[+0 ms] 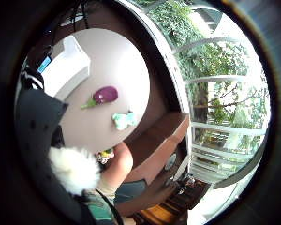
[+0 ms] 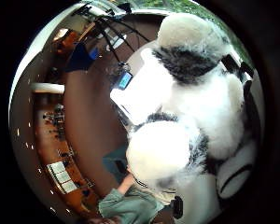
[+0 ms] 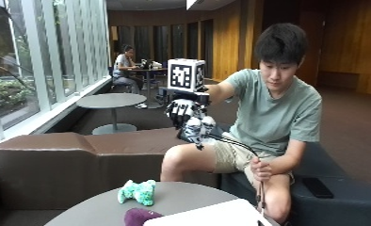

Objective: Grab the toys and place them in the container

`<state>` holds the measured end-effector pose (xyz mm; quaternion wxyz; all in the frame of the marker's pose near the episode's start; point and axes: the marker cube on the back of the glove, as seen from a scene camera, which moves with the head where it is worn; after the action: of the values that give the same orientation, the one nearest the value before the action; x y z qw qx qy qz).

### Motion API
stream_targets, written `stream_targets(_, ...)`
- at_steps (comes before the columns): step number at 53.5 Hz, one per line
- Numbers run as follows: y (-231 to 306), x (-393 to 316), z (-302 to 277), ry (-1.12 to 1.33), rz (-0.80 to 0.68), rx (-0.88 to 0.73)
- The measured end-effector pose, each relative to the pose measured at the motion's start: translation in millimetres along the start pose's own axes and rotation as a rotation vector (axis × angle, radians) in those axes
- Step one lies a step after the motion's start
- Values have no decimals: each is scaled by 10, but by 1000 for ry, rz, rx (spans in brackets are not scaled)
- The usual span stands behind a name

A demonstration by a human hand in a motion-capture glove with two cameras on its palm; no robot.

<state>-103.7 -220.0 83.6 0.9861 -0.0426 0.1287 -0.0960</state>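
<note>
My gloved right hand (image 3: pixel 183 111) is raised high above the table's far side and grips a white-and-black plush toy (image 3: pixel 198 129). That plush (image 2: pixel 196 93) fills much of the thumb side palm view, and its white fur (image 1: pixel 75 168) shows at the little finger side. On the round grey table (image 3: pixel 91 209) lie a teal plush toy (image 3: pixel 137 191) (image 1: pixel 123 120) and a purple eggplant toy (image 3: pixel 141 217) (image 1: pixel 104 95). The white container (image 3: pixel 210 214) (image 1: pixel 68 68) stands at the table's near edge, beside the eggplant.
The person sits on a dark sofa (image 3: pixel 336 188) behind the table, the bare left hand (image 3: pixel 261 169) resting on a knee. A brown bench (image 3: pixel 54 165) runs along the window side. A phone (image 3: pixel 317 187) lies on the sofa seat.
</note>
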Motion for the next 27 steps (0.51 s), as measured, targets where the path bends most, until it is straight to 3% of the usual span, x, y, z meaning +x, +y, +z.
stream_targets(14,-668,-863,-263,35,-89,75)
stream_targets(27,-1198,-1450,62,18,-63,55)
